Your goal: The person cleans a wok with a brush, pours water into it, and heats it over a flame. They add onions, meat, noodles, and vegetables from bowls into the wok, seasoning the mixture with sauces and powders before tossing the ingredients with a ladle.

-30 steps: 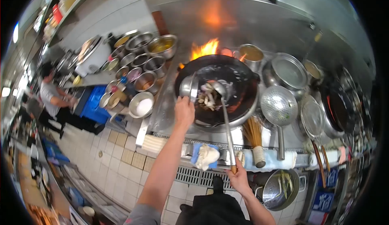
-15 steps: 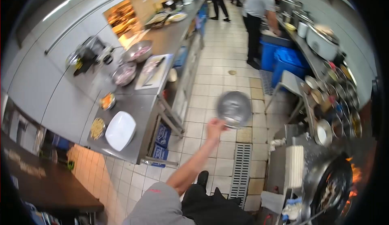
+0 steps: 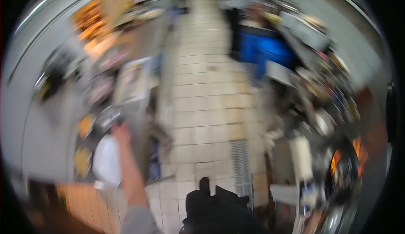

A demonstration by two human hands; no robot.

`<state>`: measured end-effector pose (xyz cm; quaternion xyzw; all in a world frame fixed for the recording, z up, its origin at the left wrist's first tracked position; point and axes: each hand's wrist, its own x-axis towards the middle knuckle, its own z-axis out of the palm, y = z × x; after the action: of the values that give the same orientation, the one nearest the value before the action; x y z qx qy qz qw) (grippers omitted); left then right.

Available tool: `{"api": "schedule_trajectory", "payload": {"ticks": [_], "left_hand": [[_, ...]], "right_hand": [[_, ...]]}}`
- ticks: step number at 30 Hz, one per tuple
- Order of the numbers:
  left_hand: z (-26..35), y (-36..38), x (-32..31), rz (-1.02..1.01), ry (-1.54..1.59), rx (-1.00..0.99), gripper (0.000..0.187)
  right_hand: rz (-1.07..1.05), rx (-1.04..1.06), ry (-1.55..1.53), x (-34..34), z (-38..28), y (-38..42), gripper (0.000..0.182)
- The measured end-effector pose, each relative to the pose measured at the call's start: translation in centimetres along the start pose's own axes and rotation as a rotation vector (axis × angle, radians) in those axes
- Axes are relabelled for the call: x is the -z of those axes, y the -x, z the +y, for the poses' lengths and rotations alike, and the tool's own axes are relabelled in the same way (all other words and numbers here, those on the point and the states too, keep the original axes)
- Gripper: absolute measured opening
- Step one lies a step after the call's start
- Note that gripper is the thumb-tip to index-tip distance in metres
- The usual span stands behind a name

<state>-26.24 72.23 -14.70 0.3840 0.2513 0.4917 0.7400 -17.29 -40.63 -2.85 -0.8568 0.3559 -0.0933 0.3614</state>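
Observation:
My left hand (image 3: pixel 121 133) reaches over the steel counter on the left, its fingers closed on the rim of a metal bowl (image 3: pixel 109 118). Motion blur hides whether that bowl rests on the counter or hangs just above it. Close by my wrist is a white, deep dish (image 3: pixel 106 160). Beyond it sit a small bowl of orange pieces (image 3: pixel 86 125) and one of pale yellow pieces (image 3: pixel 82 160). My right hand does not show; a blurred skin-toned streak at the bottom right could be my forearm.
Farther along the counter are a white cutting board (image 3: pixel 134 84) and bowls of pinkish food (image 3: pixel 101 89). On the right, flames rise beside a wok (image 3: pixel 344 166). A floor grate (image 3: pixel 241 166) runs along the tiles. A person (image 3: pixel 242 6) stands by blue bins (image 3: pixel 274 50).
My left hand has swung left with the metal bowl, from over the aisle floor to the counter beside the white dish. The whole view has shifted and blurred.

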Motion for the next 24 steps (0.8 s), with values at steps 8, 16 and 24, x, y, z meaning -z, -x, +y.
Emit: {"api": "schedule_trajectory", "payload": {"ticks": [8,16,24], "left_hand": [[-9.3,12.6,-7.6,-0.064,-0.160,0.423,0.065],[-12.8,33.8,-18.0,-0.071,-0.598,0.579,0.048],[-4.7,40.7,-17.0,-0.165,-0.816,0.451,0.046]], "right_hand": [[0.004,-0.125,-0.724,-0.5,-6.6,1.6,0.020],[-0.530,-0.077,-1.093,-0.4,-18.8,-4.5,0.017],[-0.558,-0.017,-0.372,-6.0,-28.2,-19.8,0.018]]}}
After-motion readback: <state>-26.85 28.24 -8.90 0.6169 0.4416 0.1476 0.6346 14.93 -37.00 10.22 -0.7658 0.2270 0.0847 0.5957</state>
